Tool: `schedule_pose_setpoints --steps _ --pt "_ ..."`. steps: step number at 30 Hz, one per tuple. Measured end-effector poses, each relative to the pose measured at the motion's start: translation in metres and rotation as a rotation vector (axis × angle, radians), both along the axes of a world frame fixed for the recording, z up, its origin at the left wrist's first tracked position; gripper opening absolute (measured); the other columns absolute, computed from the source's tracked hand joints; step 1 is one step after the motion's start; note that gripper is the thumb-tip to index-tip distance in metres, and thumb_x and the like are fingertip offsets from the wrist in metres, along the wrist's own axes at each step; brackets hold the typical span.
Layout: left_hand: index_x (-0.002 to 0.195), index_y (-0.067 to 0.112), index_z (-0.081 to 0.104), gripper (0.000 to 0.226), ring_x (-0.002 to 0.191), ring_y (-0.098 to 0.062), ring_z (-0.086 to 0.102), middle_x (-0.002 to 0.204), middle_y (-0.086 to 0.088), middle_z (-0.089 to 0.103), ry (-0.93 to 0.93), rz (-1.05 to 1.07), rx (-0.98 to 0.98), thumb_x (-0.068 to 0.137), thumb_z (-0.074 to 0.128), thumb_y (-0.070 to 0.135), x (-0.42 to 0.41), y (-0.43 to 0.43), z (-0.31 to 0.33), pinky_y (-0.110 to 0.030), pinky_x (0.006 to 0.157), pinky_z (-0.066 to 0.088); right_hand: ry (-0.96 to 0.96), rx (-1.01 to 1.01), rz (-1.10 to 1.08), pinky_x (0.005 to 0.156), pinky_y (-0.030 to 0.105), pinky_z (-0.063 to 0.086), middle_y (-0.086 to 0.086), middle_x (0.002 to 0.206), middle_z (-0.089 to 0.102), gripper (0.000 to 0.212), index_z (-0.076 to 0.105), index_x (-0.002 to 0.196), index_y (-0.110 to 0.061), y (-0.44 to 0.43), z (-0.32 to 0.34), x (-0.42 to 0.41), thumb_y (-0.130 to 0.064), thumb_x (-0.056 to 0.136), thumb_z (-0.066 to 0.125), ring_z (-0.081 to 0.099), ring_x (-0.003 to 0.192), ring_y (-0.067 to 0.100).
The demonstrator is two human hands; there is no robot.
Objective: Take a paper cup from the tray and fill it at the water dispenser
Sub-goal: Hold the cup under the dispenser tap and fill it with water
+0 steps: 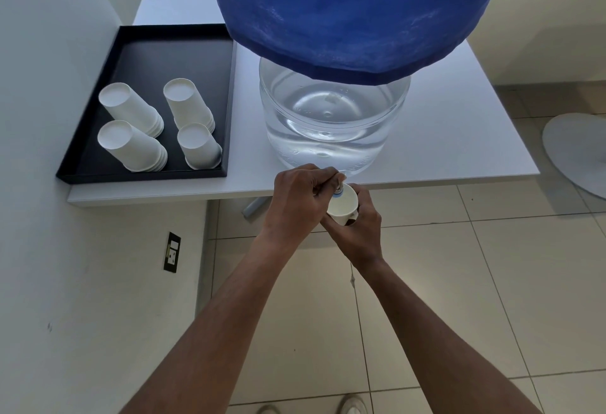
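White cup stacks (157, 126) (four) on tray (98, 138); one cup (342, 205) in right hand (360, 230).

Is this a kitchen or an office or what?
Probably an office water corner: a clear water jug under a blue cloth cover sits on a white table, beside a black tray of white paper cup stacks.

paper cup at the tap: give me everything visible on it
The paper cup is plain white, seemingly thin paper, mouth up and tilted toward the camera. It sits just past the table's front edge, under the small blue-tipped tap at the base of the clear water jug. The right hand wraps its lower wall in a closed grip; the left hand works the tap beside the rim. Whether it holds water cannot be told.
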State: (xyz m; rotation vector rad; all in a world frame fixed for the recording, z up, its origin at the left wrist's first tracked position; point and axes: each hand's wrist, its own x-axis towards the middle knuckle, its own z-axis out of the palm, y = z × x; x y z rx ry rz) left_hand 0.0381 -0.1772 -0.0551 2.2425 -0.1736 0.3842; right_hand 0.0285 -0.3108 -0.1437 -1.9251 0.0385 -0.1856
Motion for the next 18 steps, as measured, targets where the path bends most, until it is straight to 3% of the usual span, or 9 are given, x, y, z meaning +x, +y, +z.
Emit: schedule_pose_setpoints --steps 5,13,18 --pt "0.092 0.013 0.085 0.012 0.058 -0.011 0.045 0.063 0.007 0.058 -0.003 -0.003 0.016 0.095 0.074 0.018 0.0010 0.0013 0.0009 -0.006 0.058 0.031 0.037 0.006 -0.014 0.079 0.052 0.060 0.001 0.100 0.074 0.056 0.062 0.115 -0.014 0.0008 -0.0024 -0.0023 -0.027 0.072 0.095 0.073 0.092 0.023" --pt "0.096 0.013 0.085 0.012 0.054 -0.007 0.046 0.065 0.004 0.065 -0.004 -0.010 0.031 0.094 0.075 0.017 0.0004 0.0011 0.0007 -0.004 0.058 0.032 0.041 0.015 -0.020 0.077 0.050 0.061 0.000 0.102 0.074 0.056 0.062 0.116 -0.015 0.0000 -0.0031 -0.0047 -0.030 0.072 0.094 0.073 0.093 0.021" --pt "0.098 0.013 0.085 0.011 0.053 0.006 0.047 0.067 0.002 0.067 0.006 -0.011 0.019 0.094 0.075 0.017 -0.0005 0.0005 -0.0005 -0.003 0.060 0.033 0.041 0.020 -0.026 0.079 0.052 0.061 0.000 0.102 0.074 0.056 0.062 0.117 -0.014 -0.0008 -0.0038 -0.0047 -0.028 0.073 0.094 0.073 0.094 0.021"
